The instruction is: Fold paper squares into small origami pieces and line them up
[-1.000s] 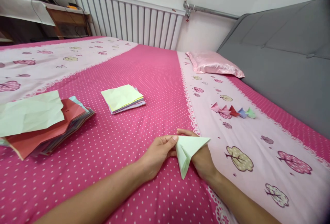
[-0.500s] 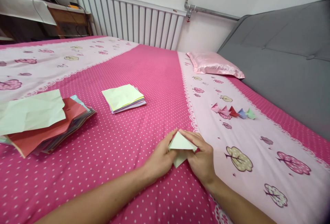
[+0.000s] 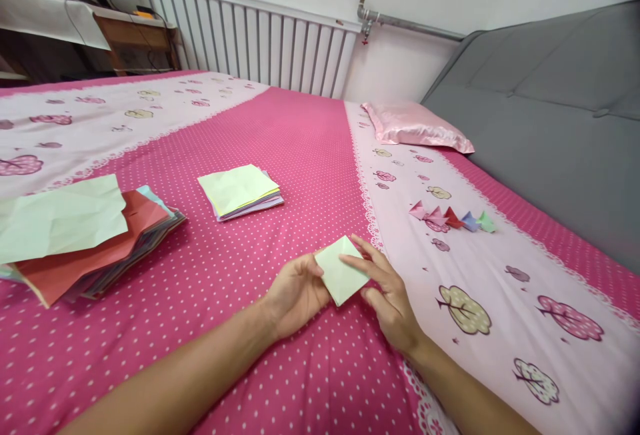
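Observation:
A pale green folded paper (image 3: 343, 276), now a small flat diamond, lies between my hands above the pink dotted part of the bedspread. My left hand (image 3: 299, 293) is closed on its left corner, thumb on the top face and fingers underneath. On the right side, my right hand (image 3: 393, 298) has its index finger laid across the paper's top face. Another finger reaches past the upper corner, and the thumb is by the lower right edge. Creases show on the paper's surface.
A neat stack of square paper (image 3: 239, 189) lies ahead. To the left is a larger, uneven pile of coloured paper (image 3: 143, 218). Several small folded paper pieces (image 3: 453, 217) sit in a row at right. Behind are a pink pillow (image 3: 417, 127), a grey headboard (image 3: 545, 101) and a radiator (image 3: 270, 41).
The paper has gone from a raised triangle with a flap below to a flat diamond. My left hand has turned palm up under it, and my right index finger has moved onto its top.

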{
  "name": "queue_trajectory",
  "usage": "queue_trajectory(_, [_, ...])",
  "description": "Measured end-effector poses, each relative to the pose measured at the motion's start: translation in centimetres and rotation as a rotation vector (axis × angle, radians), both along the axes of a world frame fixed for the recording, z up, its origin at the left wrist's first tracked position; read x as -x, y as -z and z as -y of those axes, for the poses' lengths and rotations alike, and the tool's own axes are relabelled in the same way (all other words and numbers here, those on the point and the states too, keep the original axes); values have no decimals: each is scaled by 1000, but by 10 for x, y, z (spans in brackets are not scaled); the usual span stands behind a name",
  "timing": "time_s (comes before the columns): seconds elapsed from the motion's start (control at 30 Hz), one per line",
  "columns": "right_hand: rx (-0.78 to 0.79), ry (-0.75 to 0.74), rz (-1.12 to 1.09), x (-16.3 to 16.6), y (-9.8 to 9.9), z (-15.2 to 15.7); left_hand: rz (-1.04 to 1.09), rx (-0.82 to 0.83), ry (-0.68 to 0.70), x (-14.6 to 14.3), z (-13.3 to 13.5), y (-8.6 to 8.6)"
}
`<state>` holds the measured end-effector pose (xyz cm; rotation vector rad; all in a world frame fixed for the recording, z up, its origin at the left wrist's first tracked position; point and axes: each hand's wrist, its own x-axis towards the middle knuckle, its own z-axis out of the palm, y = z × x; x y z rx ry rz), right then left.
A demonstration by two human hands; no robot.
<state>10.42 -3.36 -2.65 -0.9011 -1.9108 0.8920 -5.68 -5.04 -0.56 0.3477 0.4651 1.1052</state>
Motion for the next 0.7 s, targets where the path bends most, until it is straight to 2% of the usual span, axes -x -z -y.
queue_trajectory(0.1, [-9,-55,11,-2,-2,0,36,-12,-1,1,-1,0])
queue_trajectory(0.3, [-37,-46,5,2,2,-1,-192,20,-30,-5,1,5])
queue_trajectory(0.53, [1,-13,-47,5,6,-4,-166,46,-70,-5,0,8])
queue_trajectory(0.7, [-48,-16,51,2,4,-3,-132,103,-145,-5,-2,5])
